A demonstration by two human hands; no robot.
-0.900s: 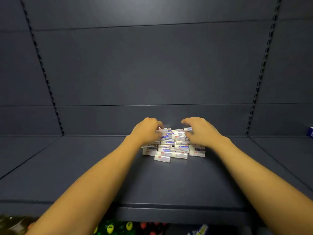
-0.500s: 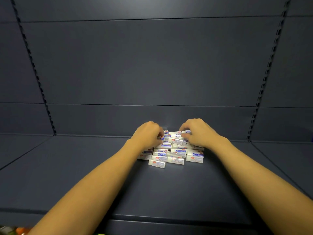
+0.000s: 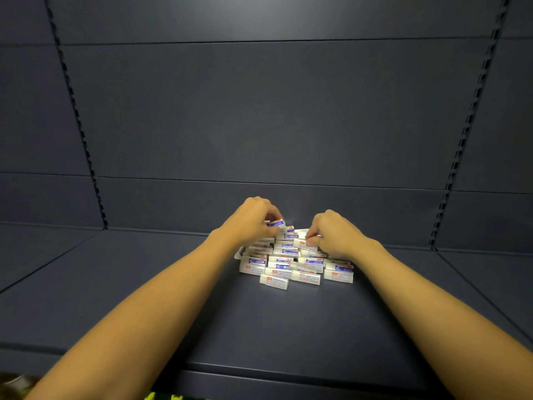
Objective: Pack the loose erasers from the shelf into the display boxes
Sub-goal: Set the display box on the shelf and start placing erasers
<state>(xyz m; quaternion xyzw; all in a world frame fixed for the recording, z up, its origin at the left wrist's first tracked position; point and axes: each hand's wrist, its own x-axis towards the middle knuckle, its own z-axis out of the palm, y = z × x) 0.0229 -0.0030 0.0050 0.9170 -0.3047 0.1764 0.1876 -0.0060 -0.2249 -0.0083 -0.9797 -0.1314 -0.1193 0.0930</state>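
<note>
Nearest the camera, at the bottom edge, a blurred strip of green and yellow things (image 3: 165, 396) shows below the front lip of the dark shelf (image 3: 274, 336). Two bare forearms reach forward over that shelf, one from each lower corner, and converge toward its back.

Further in lies the heap of loose erasers (image 3: 291, 262), small white blocks in sleeves printed with blue and red, piled unevenly near the middle of the shelf, close to the back wall. A few lie singly along the front edge of the heap; one eraser at the front (image 3: 274, 281) sits just ahead of the rest.

The left hand (image 3: 253, 220) rests on the left top of the heap, its fingers curled narrowly around a blue-labelled eraser (image 3: 276, 224) raised slightly above the others. The right hand (image 3: 336, 233) sits on the right top of the heap, fingers bent close together and pinching a white eraser (image 3: 302, 243) that touches the pile.

Behind the hands rises the dark panelled back wall (image 3: 259, 111), with slotted uprights (image 3: 76, 116) at either side.
</note>
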